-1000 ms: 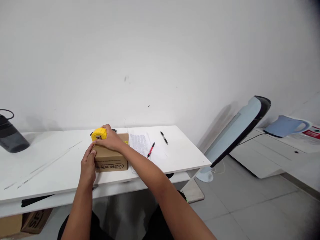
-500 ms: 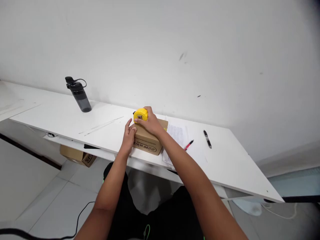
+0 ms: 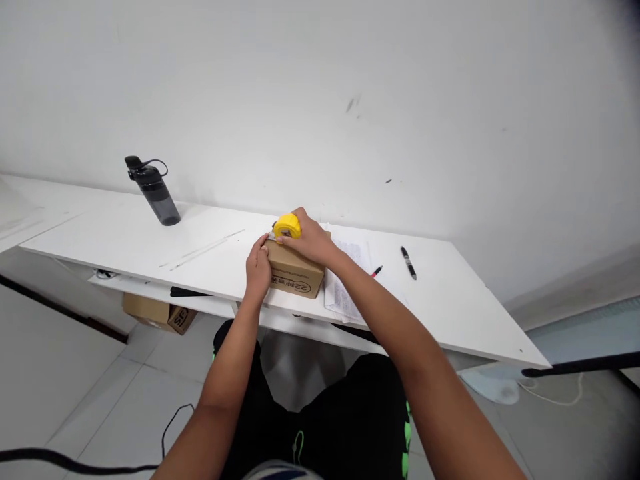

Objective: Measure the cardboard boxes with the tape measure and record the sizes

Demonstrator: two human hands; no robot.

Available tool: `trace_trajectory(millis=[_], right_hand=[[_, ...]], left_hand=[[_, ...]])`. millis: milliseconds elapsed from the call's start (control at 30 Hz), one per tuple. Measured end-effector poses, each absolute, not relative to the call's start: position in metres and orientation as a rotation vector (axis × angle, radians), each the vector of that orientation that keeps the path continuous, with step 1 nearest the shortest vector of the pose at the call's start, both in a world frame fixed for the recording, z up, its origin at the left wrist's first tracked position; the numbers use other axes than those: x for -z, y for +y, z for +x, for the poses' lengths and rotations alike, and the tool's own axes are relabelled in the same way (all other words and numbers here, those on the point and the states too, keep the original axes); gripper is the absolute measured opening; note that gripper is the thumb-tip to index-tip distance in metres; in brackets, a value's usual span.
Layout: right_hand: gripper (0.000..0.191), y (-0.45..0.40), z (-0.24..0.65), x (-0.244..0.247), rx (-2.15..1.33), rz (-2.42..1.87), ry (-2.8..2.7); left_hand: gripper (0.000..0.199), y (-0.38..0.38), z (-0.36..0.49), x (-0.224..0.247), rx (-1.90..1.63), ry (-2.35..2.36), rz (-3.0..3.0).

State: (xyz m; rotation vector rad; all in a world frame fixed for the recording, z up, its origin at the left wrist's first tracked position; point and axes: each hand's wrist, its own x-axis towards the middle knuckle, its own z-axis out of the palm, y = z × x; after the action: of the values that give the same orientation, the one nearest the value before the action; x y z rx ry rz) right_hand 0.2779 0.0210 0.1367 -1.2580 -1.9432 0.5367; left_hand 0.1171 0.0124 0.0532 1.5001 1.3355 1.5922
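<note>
A small cardboard box (image 3: 293, 268) with dark printing on its front side rests on the white desk. My right hand (image 3: 313, 239) is wrapped round a yellow tape measure (image 3: 287, 227) just above the top of the box. My left hand (image 3: 259, 270) grips the left side of the box, its fingertips near the tape measure's front end at the box's back left corner. A short pale strip, perhaps the tape's end, shows between the fingertips and the yellow case.
Printed sheets (image 3: 345, 303) lie right of the box, with a red pen (image 3: 377, 271) on them. Farther right is a black pen (image 3: 409, 263). A dark bottle (image 3: 159, 198) stands at the back left of the desk (image 3: 120, 233). Another cardboard box (image 3: 150, 310) sits below the desk.
My left fingers have closed in toward the box's back left corner. The tape measure in my right hand has shifted slightly right and up. The whole view has moved a little.
</note>
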Motion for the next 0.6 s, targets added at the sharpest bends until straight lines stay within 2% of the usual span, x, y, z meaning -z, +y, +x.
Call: trace_trajectory(millis=[300,433,600], right_hand=[[0.049,-0.031,0.407,-0.108,-0.681,-1.358,-1.614],[0.051,-0.022,0.413,-0.099,-0.724,-1.299,-1.524],[0.051,-0.002,0.382,-0.112,-0.522,-1.289,-1.644]], left_hand=[[0.040,0.026,0.119,-0.051,-1.677,1.356,1.531],[0.038,0.032,0.122,-0.050,-1.737,1.313,1.479],[0.038,0.033,0.123,-0.048,-1.757,1.280,1.436]])
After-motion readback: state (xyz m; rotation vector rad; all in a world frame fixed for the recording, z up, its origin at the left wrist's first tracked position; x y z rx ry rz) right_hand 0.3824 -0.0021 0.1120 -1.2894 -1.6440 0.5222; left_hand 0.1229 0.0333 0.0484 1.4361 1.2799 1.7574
